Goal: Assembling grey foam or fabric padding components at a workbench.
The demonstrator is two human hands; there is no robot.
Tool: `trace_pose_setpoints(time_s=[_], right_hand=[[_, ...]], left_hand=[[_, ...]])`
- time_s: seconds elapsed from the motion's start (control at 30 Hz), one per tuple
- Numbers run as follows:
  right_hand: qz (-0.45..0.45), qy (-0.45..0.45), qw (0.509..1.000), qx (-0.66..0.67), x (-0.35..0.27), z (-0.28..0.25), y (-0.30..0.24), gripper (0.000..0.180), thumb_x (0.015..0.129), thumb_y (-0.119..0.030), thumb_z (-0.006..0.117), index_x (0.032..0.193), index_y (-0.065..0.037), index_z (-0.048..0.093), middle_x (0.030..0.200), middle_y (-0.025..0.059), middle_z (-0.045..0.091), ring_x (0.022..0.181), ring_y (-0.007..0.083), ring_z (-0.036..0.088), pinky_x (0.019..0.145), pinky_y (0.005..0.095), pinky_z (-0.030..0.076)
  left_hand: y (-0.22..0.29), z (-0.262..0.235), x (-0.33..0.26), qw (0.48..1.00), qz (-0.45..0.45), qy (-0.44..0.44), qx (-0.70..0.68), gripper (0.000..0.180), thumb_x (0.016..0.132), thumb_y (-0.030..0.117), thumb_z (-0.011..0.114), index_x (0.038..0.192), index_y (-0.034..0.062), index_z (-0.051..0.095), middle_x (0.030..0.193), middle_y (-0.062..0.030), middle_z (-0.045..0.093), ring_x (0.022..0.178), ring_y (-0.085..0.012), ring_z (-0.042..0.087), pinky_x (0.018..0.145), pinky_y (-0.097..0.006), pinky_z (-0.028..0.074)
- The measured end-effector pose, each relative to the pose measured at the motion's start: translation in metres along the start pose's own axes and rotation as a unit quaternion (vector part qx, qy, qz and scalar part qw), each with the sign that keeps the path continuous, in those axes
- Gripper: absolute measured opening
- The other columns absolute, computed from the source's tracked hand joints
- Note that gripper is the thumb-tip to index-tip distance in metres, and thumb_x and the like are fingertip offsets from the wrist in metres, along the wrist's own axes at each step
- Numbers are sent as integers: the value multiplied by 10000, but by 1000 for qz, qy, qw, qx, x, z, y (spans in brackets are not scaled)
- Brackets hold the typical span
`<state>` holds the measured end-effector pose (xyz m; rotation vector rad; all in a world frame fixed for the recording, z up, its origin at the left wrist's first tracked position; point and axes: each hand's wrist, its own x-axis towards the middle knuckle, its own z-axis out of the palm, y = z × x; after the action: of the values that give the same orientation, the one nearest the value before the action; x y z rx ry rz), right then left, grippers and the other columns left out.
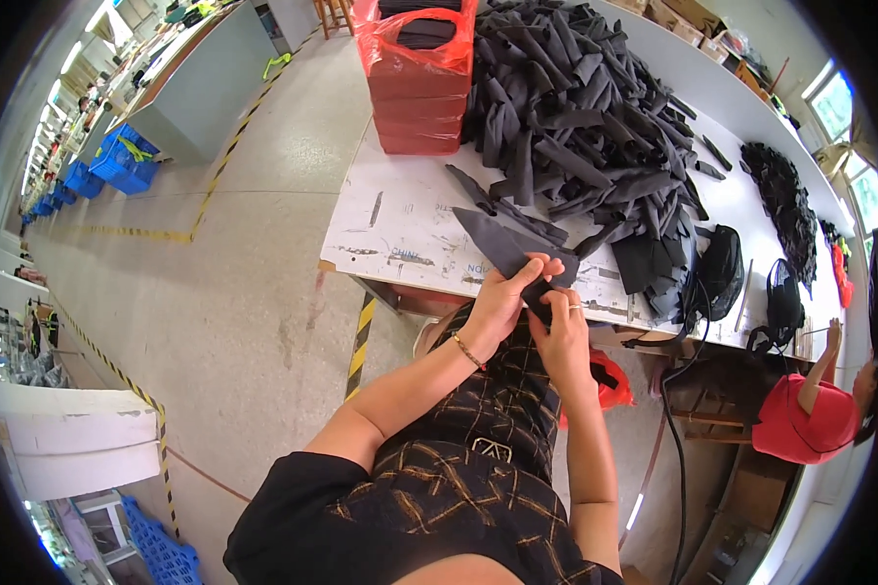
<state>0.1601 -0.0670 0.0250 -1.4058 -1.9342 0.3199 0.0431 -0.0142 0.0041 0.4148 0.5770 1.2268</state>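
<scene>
Between my two hands, just over the near edge of the white table [376, 210], is a dark grey-black fabric piece [498, 242]. My left hand [502, 302] pinches it with the thumb on top, and a long pointed end sticks out to the upper left. Close beside it, my right hand [563, 336] is closed on the lower part of the same piece, its fingertips bent in and partly hidden. A large heap of similar dark fabric pieces [580, 117] lies beyond my hands. Flatter dark pieces [644, 263] lie to the right of them.
A red plastic bag [418, 112] filled with stacked dark pieces stands at the table's far left. Black mesh bags [720, 273] and a hanging black cable [668, 419] are on the right. A person in red [800, 419] sits at far right. Blue crates [125, 161] stand across the aisle.
</scene>
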Motion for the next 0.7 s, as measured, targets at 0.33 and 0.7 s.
trace_pose_setpoints(time_s=[0.33, 0.7], right_hand=[[-76, -3, 997, 33, 20, -14, 8, 192, 806, 57, 620, 962, 1, 522, 993, 182, 558, 870, 391, 563, 737, 439, 473], [-84, -7, 995, 46, 22, -3, 11, 161, 800, 62, 603, 943, 18, 544, 966, 187, 558, 877, 384, 563, 734, 436, 478]], left_hand=[[5, 11, 12, 992, 60, -33, -104, 296, 973, 244, 546, 1126, -9, 547, 967, -133, 677, 953, -282, 660, 911, -406, 508], [-6, 14, 0, 989, 89, -40, -116, 307, 971, 290, 547, 1094, 9, 547, 885, -93, 658, 1042, -287, 628, 953, -376, 469]])
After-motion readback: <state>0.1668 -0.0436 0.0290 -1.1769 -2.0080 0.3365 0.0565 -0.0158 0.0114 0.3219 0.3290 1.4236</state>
